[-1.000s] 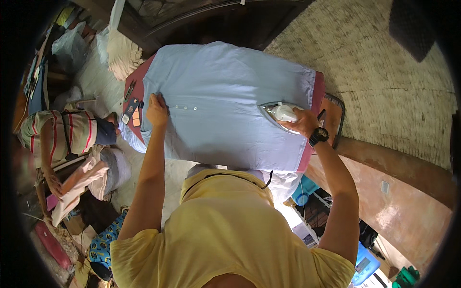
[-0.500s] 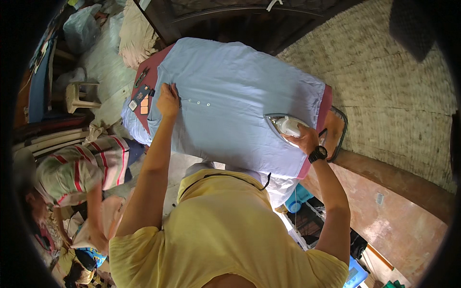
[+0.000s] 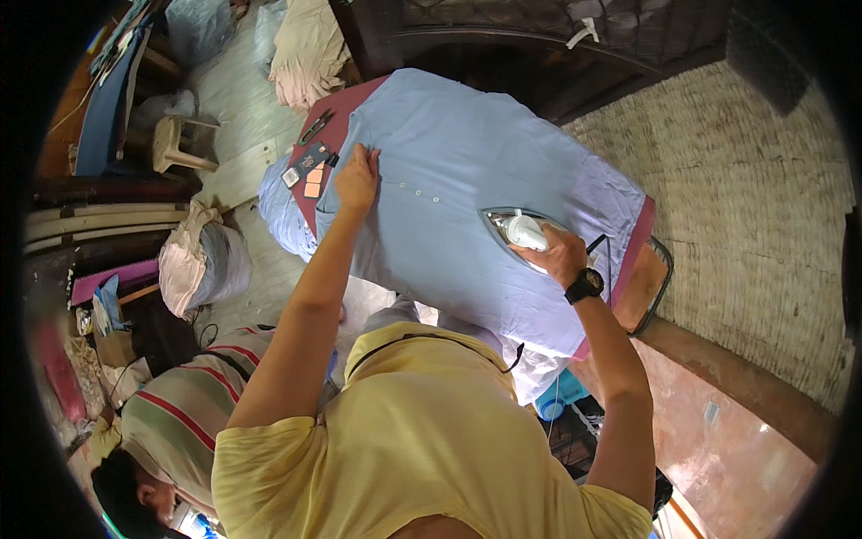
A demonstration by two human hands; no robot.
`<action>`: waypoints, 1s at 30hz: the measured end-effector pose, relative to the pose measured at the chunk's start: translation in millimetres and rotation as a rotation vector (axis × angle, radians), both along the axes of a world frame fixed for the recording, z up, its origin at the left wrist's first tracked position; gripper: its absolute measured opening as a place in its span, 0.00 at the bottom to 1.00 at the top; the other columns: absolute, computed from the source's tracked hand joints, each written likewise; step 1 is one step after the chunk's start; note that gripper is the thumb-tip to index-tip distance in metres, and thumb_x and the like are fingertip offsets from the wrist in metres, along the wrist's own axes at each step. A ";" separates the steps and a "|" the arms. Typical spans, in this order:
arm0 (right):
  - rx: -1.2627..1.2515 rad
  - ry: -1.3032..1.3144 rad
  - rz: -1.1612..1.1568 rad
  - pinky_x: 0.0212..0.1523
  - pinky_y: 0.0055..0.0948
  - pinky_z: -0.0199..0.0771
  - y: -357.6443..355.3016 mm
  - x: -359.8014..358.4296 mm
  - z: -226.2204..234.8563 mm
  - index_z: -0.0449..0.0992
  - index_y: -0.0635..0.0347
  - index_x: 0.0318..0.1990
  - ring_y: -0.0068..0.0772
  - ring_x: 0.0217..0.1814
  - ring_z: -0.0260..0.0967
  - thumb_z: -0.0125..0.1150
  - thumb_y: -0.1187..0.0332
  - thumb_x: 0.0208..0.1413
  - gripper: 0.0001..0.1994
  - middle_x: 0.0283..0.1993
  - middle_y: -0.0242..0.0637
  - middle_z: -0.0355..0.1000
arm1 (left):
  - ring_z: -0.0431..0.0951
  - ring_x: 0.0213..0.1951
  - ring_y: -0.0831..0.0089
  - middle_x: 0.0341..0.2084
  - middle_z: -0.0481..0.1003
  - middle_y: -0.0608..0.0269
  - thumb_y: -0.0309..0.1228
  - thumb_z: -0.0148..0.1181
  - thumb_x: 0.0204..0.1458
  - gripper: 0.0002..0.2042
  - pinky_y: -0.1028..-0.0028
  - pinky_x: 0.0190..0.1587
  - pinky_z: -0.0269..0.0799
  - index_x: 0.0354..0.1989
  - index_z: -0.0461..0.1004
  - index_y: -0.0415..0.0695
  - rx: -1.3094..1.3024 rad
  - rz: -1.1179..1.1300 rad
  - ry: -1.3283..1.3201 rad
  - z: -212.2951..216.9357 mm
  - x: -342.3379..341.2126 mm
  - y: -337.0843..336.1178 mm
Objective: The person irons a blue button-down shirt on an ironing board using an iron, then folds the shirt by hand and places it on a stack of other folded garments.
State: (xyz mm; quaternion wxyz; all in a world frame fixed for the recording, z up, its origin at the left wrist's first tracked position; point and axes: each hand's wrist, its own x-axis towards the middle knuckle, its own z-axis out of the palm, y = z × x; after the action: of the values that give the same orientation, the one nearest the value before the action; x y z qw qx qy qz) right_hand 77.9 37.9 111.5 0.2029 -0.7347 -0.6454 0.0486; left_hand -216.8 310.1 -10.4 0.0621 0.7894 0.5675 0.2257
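Observation:
A light blue garment [image 3: 467, 153] with a few small white buttons is spread over a maroon-covered ironing board [image 3: 370, 93]. My left hand [image 3: 357, 184] is closed, pinching the cloth at the garment's left part, near the button row. My right hand [image 3: 560, 258], with a black watch on its wrist, is wrapped round the white handle of a clothes iron [image 3: 528, 234]. The iron lies flat on the cloth, its tip pointing left toward the buttons. Beside my left hand, on the maroon cover, lie thread snips [image 3: 316, 128], a dark tag [image 3: 307, 165] and peach-coloured labels [image 3: 314, 179].
A person in a striped shirt [image 3: 184, 404] bends low at the lower left. A cloth-topped sack [image 3: 211, 256] and a beige plastic stool [image 3: 171, 144] stand on the left floor. The board's metal frame [image 3: 663, 287] juts out at right. A dark gate [image 3: 503, 54] stands behind.
The iron has slid left across the garment, closer to the buttons, in my right hand. My left hand still pinches the cloth. The person at left has moved lower in view.

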 end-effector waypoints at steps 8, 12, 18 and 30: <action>0.057 -0.031 0.079 0.24 0.41 0.77 51.3 -46.0 2.9 0.80 0.60 0.31 0.47 0.23 0.76 0.71 0.41 0.42 0.27 0.22 0.43 0.76 | 0.78 0.28 0.51 0.30 0.76 0.55 0.46 0.53 0.61 0.16 0.55 0.27 0.71 0.36 0.63 0.46 -0.002 0.015 -0.143 -5.1 -3.0 1.4; -0.165 -0.088 -0.062 0.26 0.45 0.77 80.7 -57.7 2.6 0.81 0.61 0.32 0.52 0.25 0.76 0.68 0.38 0.43 0.30 0.23 0.49 0.76 | 0.77 0.29 0.52 0.28 0.75 0.56 0.46 0.58 0.59 0.17 0.56 0.28 0.69 0.37 0.63 0.46 -0.034 0.024 -0.222 -0.9 -4.8 0.5; -0.127 -0.073 0.092 0.30 0.46 0.78 132.7 -67.3 5.8 0.81 0.60 0.33 0.53 0.28 0.77 0.67 0.38 0.44 0.29 0.26 0.51 0.77 | 0.76 0.29 0.55 0.27 0.74 0.59 0.46 0.62 0.55 0.17 0.59 0.28 0.69 0.35 0.66 0.45 -0.035 0.018 -0.341 7.3 -9.1 2.1; -0.205 -0.059 0.375 0.34 0.48 0.77 231.2 -106.4 9.2 0.80 0.60 0.34 0.53 0.31 0.78 0.66 0.36 0.44 0.31 0.27 0.49 0.78 | 0.78 0.30 0.59 0.29 0.77 0.54 0.32 0.64 0.54 0.09 0.63 0.34 0.72 0.31 0.74 0.39 -0.265 0.084 -0.653 7.3 -29.8 19.9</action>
State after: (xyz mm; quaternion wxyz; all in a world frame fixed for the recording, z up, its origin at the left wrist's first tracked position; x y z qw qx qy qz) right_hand -28.4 269.1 120.7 0.0953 -0.6198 -0.7682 0.1293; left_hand -246.6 330.1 -3.0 0.3326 0.6368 0.5739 0.3929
